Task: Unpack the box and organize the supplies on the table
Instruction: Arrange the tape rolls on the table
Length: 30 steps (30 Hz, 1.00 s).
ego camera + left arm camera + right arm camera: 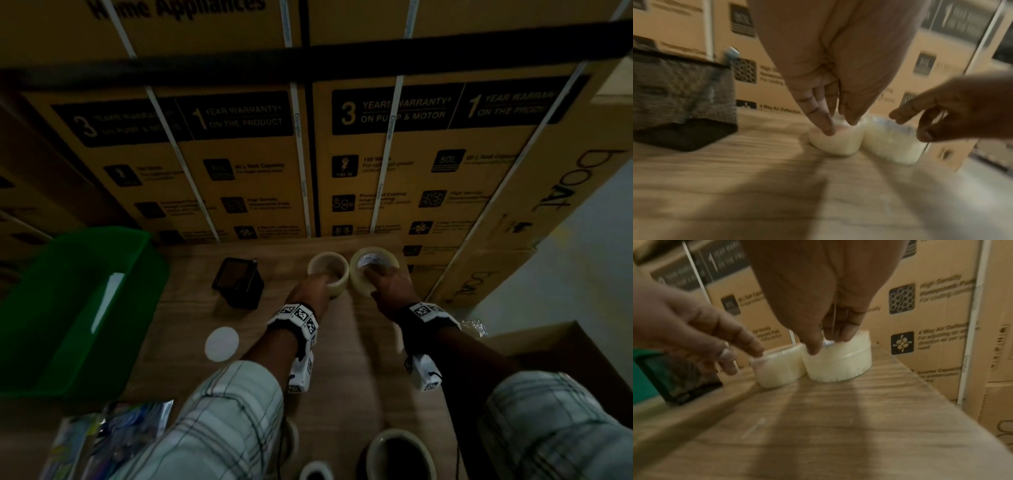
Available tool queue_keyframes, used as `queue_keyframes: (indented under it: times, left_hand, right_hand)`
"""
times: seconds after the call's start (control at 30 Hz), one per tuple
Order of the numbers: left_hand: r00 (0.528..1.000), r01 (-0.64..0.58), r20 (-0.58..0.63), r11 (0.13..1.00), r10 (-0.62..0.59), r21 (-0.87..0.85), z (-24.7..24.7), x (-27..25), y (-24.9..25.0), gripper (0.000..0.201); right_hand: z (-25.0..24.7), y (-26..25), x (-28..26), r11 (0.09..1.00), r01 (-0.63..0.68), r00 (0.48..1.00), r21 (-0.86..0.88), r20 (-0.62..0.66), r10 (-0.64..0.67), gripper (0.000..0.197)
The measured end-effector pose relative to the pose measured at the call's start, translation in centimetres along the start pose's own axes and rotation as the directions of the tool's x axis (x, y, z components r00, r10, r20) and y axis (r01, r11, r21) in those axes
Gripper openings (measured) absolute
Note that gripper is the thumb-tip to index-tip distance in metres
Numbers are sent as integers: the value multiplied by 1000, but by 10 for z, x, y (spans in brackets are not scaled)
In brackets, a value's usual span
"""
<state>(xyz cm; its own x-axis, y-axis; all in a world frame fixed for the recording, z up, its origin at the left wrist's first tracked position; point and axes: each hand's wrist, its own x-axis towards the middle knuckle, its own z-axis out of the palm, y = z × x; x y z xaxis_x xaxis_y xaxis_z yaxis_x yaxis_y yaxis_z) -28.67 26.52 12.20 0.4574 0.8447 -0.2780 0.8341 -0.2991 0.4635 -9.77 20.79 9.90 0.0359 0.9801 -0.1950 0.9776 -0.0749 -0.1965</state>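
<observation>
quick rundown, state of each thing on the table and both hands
left tape roll: flat on table, touching right roll
right tape roll: flat on table
left hand: fingers on left roll's rim
right hand: fingers on right roll's rim
green bin: open-topped
black mesh holder: upright

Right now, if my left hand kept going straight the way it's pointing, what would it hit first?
Your left hand already touches the smaller tape roll. Past that, probably the stacked cardboard cartons behind the table, though depth is unclear.
</observation>
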Motion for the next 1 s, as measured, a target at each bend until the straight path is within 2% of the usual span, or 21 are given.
queue_keyframes:
  times: [0.13, 0.3, 0.57, 0.83, 1.0]
  left_hand:
    - [998, -34, -49, 999, 34, 0, -13, -24, -4, 29]
    - [986, -155, -66, 988, 153, -27, -22, -59, -2, 24]
    - [953, -304, 8, 953, 304, -2, 3, -109, 2, 24]
    - [941, -319, 123, 948, 315, 12, 27, -162, 7, 22]
    - [947, -276, 177, 961, 268, 20, 46, -187, 16, 23]
  right_hand:
    - [-16, -4, -31, 997, 72, 988, 19, -137, -69, 51]
    - [-25, -32, -71, 989, 144, 968, 11, -208, -139, 35]
    - [-2, -61, -153, 990, 138, 970, -4, -200, -136, 31]
    - [24, -66, -222, 996, 88, 975, -13, -203, -88, 29]
    - [44, -69, -254, 990, 133, 976, -46, -170, -139, 28]
